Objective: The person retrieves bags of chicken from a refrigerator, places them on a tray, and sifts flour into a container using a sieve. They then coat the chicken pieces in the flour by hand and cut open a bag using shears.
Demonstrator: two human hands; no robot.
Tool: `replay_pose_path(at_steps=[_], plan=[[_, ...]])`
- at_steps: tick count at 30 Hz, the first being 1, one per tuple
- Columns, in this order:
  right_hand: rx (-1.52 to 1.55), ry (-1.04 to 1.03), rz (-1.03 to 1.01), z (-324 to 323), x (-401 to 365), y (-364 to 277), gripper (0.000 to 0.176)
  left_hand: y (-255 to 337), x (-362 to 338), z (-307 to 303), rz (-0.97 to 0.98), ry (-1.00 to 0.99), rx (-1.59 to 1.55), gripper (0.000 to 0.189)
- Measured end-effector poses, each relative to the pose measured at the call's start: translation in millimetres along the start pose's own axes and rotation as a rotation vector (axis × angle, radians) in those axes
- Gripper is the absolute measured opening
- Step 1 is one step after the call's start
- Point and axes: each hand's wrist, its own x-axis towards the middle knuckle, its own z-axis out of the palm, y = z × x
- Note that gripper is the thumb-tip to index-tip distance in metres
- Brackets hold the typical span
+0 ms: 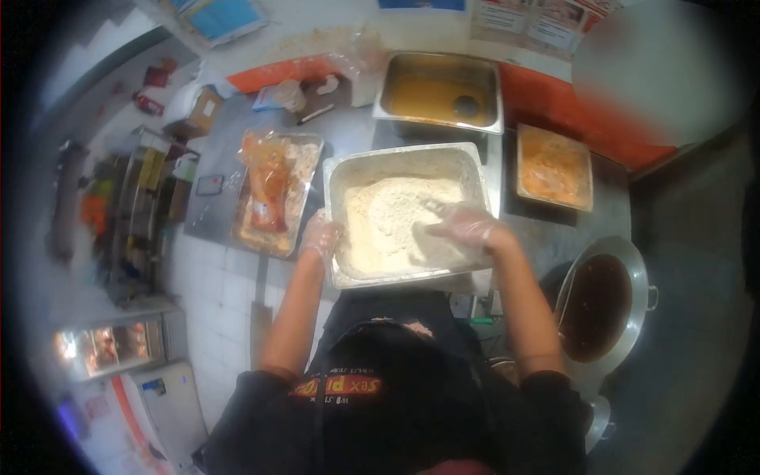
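Note:
A steel pan (pixel 476 168) in front of me is filled with pale flour (pixel 388 222). My left hand (pixel 321 236), in a clear plastic glove, grips the pan's left rim. My right hand (pixel 467 227), also gloved, lies in the flour at the right side of the pan, fingers spread and dusted. Whether anything sits under its fingers I cannot tell.
Left of the pan lies a tray (pixel 305 190) with a plastic bag of orange marinated pieces (pixel 269 186). Behind stands a steel pan of brown liquid (pixel 439 91); at right a tray of orange pieces (pixel 554 168). A dark wok (pixel 602 305) sits lower right.

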Motion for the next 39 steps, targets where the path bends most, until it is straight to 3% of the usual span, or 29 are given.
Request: replay_pose_path(at_steps=[1,2,3,5,8,10,12,13,16,17,18,19,21,22,24,25,27,30,31,33,34,37,39], plan=[[-0.243,-0.252,0.128,6.2,-5.0,-23.0,0.057,-8.8,-12.1,-19.9,-0.043,0.051,0.112,0.039],[-0.245,-0.277,0.111,17.2,-2.6,-23.6,0.057,-17.6,-24.7,-40.9,-0.087,0.102,0.219,0.036],[-0.070,-0.189,-0.062,29.0,3.2,-23.9,0.055,-33.9,-34.7,-66.6,-0.094,0.135,0.207,0.036],[0.157,-0.126,-0.325,49.1,-1.3,-57.1,0.054,-83.1,-65.4,-115.0,0.002,0.174,-0.373,0.033],[0.001,-0.407,-0.544,108.1,14.0,-108.9,0.059,-74.5,-129.0,-156.1,-0.152,0.347,-0.238,0.030],[-0.019,-0.521,-0.507,145.2,21.8,-144.4,0.060,-80.7,-161.1,-176.0,-0.175,0.458,-0.199,0.031],[0.165,-0.626,-0.476,182.3,31.3,-170.6,0.060,-91.2,-190.0,-200.1,-0.240,0.662,0.037,0.033],[0.142,-0.655,-0.487,201.5,33.8,-183.3,0.060,-115.0,-199.5,-219.2,-0.249,0.687,0.010,0.033],[0.588,-0.747,-0.289,266.4,38.4,-221.6,0.060,-210.6,-237.6,-289.6,-0.156,0.727,-0.309,0.035],[1.038,-0.666,0.107,285.6,33.9,-251.0,0.056,-236.4,-256.7,-314.1,-0.179,0.810,-0.013,0.034],[1.031,-0.674,0.115,307.5,37.1,-255.8,0.056,-245.6,-271.4,-335.4,-0.202,0.872,0.292,0.034],[1.073,-0.647,-0.020,321.9,46.2,-253.3,0.054,-253.7,-278.7,-353.0,-0.208,0.879,0.276,0.034],[1.138,-0.588,-0.164,357.6,58.3,-251.1,0.050,-248.7,-308.2,-364.3,-0.004,1.162,-0.820,0.042],[1.111,-0.609,-0.146,377.6,69.6,-247.9,0.050,-271.9,-327.2,-382.0,0.099,1.045,-0.739,0.043],[0.938,-0.570,0.020,422.0,99.5,-231.4,0.040,-229.5,-341.8,-394.1,-0.116,1.298,-0.675,0.043],[0.821,-0.529,0.095,444.8,112.6,-221.8,0.039,-247.1,-349.0,-411.4,-0.126,1.311,-0.679,0.043],[0.715,-0.476,0.237,488.9,141.3,-189.7,0.038,-316.9,-372.9,-454.9,-0.150,1.338,-0.596,0.040],[0.583,-0.403,0.431,545.4,201.6,-102.8,0.035,-469.6,-413.4,-497.4,-0.335,1.383,-0.204,0.027],[0.584,-0.399,0.444,560.2,223.5,-86.1,0.035,-475.4,-420.6,-496.3,-0.345,1.374,-0.199,0.027],[-1.002,-0.729,0.020,584.8,271.0,-57.7,0.031,-481.3,-426.1,-497.9,0.071,1.393,-0.718,0.028],[-0.994,-0.734,0.036,593.3,291.1,-41.6,0.031,-498.2,-436.8,-505.0,0.060,1.382,-0.710,0.028],[-1.027,-0.367,0.204,627.2,355.6,15.4,0.032,-574.8,-458.3,-568.8,0.364,0.549,-1.261,0.037],[-1.061,-0.147,0.336,661.5,396.4,84.5,0.034,-490.9,-383.1,-569.3,-0.173,1.203,-0.985,0.036]])
